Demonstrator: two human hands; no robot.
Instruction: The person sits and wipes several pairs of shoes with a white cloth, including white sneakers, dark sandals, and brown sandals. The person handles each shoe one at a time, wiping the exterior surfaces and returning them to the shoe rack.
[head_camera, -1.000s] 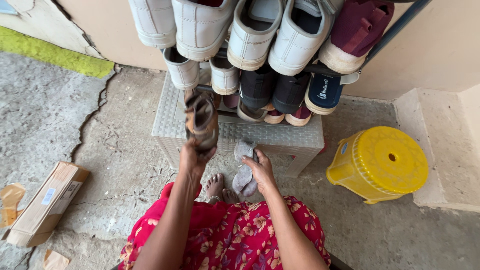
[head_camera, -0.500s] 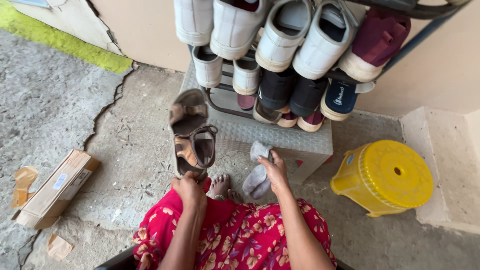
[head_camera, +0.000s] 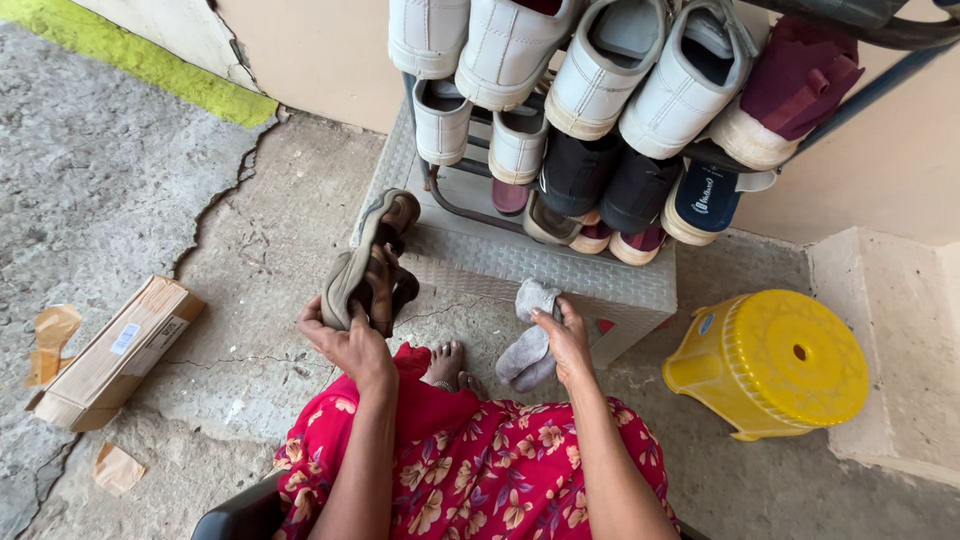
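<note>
Since a second ago the left hand (head_camera: 345, 340) has turned the brown strappy sandal (head_camera: 365, 268) over, so now it's seen edge-on with the sole side facing left instead of the straps facing the camera, and it sits a bit lower, just in front of the grey plastic stand (head_camera: 545, 265). Left fingers are wrapped around the heel end of the sandal, holding it up off the floor. Right hand (head_camera: 566, 340) hasn't really moved; its fingers are pinched shut on a grey cloth (head_camera: 530, 345) that hangs down next to the person's bare toes (head_camera: 447, 365). Person is seated, red floral dress (head_camera: 470, 470) filling the bottom of the view. Above the stand, a metal shoe rack (head_camera: 640, 120) is packed with white sneakers, black ones, a maroon one and a navy slip-on with a light insole. Off to the right on the concrete floor (head_camera: 150, 170) is a round yellow plastic stool (head_camera: 770, 365) with a small sticker on its side. On the left, a flat brown cardboard box (head_camera: 115, 355) lies at an angle with a white rectangular label on top, and torn bits of brown tape or paper (head_camera: 50, 335) lie beside it. Yellow-green painted stripe (head_camera: 140, 65) runs along the base of the wall, top left.
</note>
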